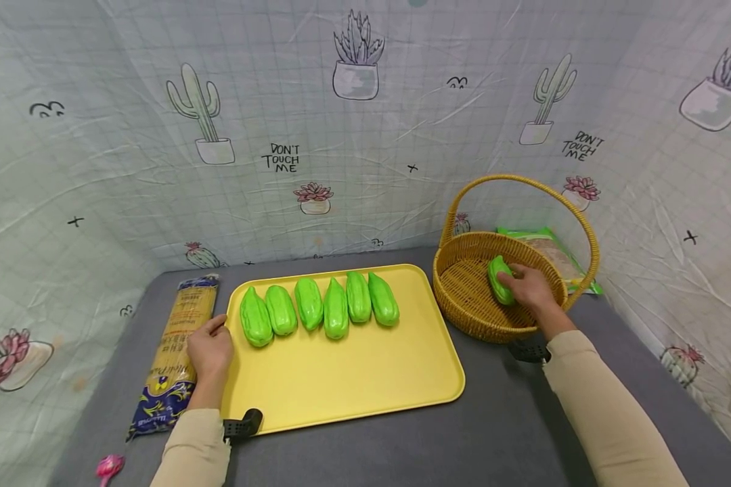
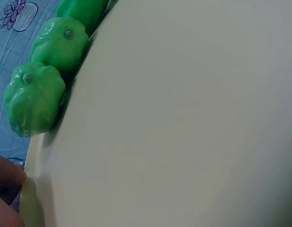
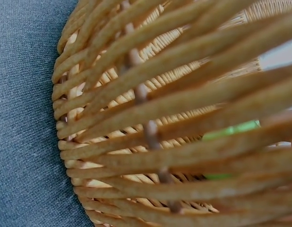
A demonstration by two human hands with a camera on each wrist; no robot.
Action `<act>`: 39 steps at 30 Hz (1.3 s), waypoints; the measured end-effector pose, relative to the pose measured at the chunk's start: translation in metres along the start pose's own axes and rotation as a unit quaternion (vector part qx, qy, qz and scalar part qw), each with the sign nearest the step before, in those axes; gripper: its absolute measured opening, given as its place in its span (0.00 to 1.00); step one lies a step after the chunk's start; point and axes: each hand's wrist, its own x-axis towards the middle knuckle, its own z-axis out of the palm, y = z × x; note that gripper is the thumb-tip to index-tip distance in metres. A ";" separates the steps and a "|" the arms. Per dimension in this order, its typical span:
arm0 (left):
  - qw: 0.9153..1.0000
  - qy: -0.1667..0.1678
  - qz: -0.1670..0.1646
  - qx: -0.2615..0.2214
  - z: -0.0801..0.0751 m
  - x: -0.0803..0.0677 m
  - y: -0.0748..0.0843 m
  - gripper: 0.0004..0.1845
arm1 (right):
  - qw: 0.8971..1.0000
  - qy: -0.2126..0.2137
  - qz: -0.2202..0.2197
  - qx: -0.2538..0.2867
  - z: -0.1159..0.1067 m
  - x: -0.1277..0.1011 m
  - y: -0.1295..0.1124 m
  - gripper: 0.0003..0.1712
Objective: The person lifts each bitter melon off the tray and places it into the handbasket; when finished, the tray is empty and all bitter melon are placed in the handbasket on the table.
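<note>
In the head view my right hand [image 1: 528, 287] reaches into a woven basket [image 1: 475, 327] and grips a ridged green gourd [image 1: 498, 279] low inside it. Through the weave of the basket [image 3: 150, 113] in the right wrist view, only slivers of green show. Several more green gourds [image 1: 335, 311] lie side by side along the far side of a yellow tray [image 1: 353, 379]. At the tray's left rim is my left hand [image 1: 210, 346], its fingertips touching the edge. The left wrist view has its fingers [image 2: 11, 172] at the rim, below the nearest gourd [image 2: 35, 101].
A long pack of noodles [image 1: 173, 358] lies left of the tray, close to my left hand. Behind the basket is a green-edged bag [image 1: 548, 243]. A pink lollipop [image 1: 109, 465] sits at the front left. A printed cloth [image 1: 317, 135] hangs around the grey table [image 1: 365, 453].
</note>
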 end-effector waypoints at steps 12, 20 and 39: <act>1.000 0.003 0.000 0.001 0.001 -0.001 -0.001 0.22 | 1.000 0.007 -0.014 0.019 0.003 -0.002 0.002 0.42; 1.000 0.005 0.002 0.001 0.002 0.000 -0.002 0.22 | 0.998 0.030 -0.047 -0.025 0.001 -0.005 0.001 0.42; 1.000 0.003 -0.004 0.002 0.002 -0.001 -0.002 0.22 | 0.992 0.050 -0.114 -0.020 0.001 -0.032 -0.022 0.46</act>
